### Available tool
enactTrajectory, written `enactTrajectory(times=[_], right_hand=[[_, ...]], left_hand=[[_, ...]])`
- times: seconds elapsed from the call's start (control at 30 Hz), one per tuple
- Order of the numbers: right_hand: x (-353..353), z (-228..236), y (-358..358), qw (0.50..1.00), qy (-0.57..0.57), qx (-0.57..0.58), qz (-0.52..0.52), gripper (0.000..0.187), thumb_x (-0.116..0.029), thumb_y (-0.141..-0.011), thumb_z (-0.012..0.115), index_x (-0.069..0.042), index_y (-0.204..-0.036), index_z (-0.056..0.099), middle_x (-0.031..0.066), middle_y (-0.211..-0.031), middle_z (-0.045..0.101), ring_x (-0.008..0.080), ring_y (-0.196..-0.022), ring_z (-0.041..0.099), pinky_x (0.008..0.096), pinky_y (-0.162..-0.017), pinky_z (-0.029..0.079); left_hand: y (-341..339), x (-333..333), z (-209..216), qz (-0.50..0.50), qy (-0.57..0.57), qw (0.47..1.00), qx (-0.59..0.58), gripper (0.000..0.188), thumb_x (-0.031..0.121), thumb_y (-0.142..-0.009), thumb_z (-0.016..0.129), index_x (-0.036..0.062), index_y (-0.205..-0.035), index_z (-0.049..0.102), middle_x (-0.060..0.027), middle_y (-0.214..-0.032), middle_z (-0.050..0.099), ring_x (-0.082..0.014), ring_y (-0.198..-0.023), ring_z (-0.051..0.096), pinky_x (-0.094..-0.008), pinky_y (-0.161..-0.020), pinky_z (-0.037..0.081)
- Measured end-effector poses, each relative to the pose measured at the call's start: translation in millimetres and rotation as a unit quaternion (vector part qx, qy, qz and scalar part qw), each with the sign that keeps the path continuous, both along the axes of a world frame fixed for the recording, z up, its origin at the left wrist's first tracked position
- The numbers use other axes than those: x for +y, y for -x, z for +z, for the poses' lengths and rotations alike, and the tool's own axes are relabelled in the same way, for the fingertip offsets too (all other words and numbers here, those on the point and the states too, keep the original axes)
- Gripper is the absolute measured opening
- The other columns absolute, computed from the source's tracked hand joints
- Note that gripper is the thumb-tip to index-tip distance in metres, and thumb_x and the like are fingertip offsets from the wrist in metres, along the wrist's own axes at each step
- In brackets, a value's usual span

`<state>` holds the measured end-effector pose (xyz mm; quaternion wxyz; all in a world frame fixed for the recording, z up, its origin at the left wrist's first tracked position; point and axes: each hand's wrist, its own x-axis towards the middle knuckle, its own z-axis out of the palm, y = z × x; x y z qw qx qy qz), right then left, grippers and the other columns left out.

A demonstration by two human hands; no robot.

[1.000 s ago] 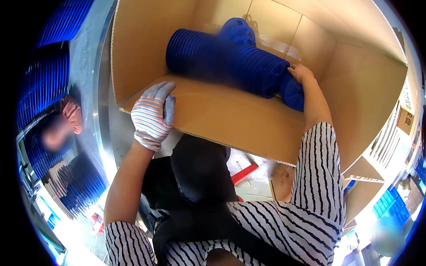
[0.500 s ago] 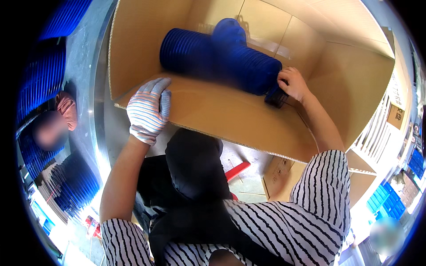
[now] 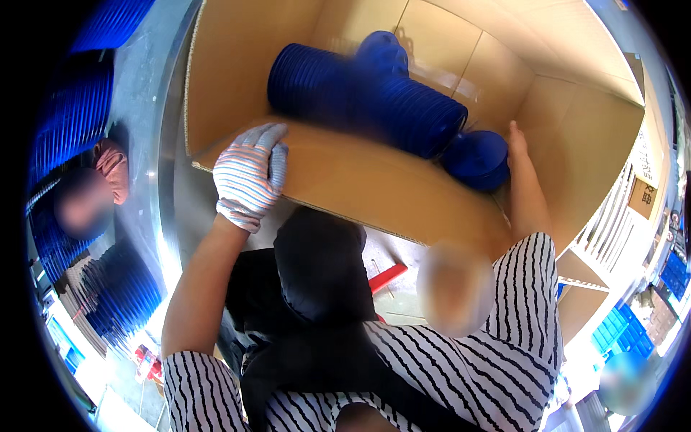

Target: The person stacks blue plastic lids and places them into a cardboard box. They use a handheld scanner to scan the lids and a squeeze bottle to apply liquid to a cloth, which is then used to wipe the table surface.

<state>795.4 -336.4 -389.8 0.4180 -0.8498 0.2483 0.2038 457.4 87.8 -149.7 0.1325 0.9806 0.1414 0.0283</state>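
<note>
While the gloved left grip [image 3: 250, 173] rests half-open on the carton [image 3: 374, 183], the right grip [image 3: 516, 147], straight-fingered and clasping nothing, flanks the round blue piece [image 3: 481, 160] inside. Probably light, stiff and slick, it is best held around its rim.

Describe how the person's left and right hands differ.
The left hand wears a striped glove; the right hand is bare. The left is at the near side of the cardboard box; the right is inside it, beside a round blue piece. Both extend from striped sleeves.
</note>
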Motion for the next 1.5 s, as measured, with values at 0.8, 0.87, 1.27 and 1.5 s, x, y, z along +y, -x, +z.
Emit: enactTrajectory(times=[0.8, 0.87, 1.27, 1.5], right_hand=[[171.9, -3.5, 80.9, 0.904, -0.388, 0.161, -0.077, 0.080, -0.069, -0.096, 0.024, -0.005, -0.137, 0.047, 0.0135, -0.129, 0.058, 0.0312, -0.117, 0.054, 0.0439, -0.100, 0.045], [169.0, -9.7, 75.2, 0.918, -0.366, 0.081, -0.130, 0.078, -0.066, -0.098, 0.022, -0.006, -0.146, 0.038, 0.0124, -0.142, 0.050, 0.0316, -0.128, 0.048, 0.0460, -0.106, 0.040], [91.7, 34.6, 83.4, 0.896, -0.349, 0.250, -0.111, 0.088, -0.081, -0.087, 0.025, -0.023, -0.153, 0.030, 0.0086, -0.161, 0.019, 0.0348, -0.144, 0.023, 0.0648, -0.108, 0.024], [84.5, 4.4, 85.9, 0.899, -0.364, 0.244, -0.022, 0.086, -0.083, -0.087, 0.021, -0.027, -0.151, 0.034, 0.0070, -0.160, 0.022, 0.0316, -0.145, 0.022, 0.0641, -0.109, 0.022]], left_hand=[[2.0, 0.5, 1.2, 0.012, 0.022, 1.000, 0.013, 0.026, 0.015, -0.092, 0.053, 0.0056, -0.112, 0.067, -0.0189, -0.110, 0.068, -0.0375, -0.104, 0.063, -0.0423, -0.091, 0.050], [2.4, 1.3, 1.9, 0.008, 0.016, 1.000, 0.018, 0.026, 0.015, -0.091, 0.053, 0.0058, -0.112, 0.066, -0.0188, -0.110, 0.067, -0.0377, -0.104, 0.063, -0.0426, -0.092, 0.050], [-31.1, 7.4, 6.9, 0.005, 0.093, 0.978, 0.187, 0.048, 0.030, -0.091, 0.058, 0.0063, -0.133, 0.054, -0.0211, -0.131, 0.057, -0.0363, -0.121, 0.054, -0.0405, -0.104, 0.042], [-197.6, 2.2, -55.2, 0.016, 0.190, 0.967, 0.172, 0.077, 0.047, -0.090, 0.058, 0.0046, -0.149, 0.030, -0.0221, -0.149, 0.039, -0.0353, -0.138, 0.037, -0.0390, -0.113, 0.032]])
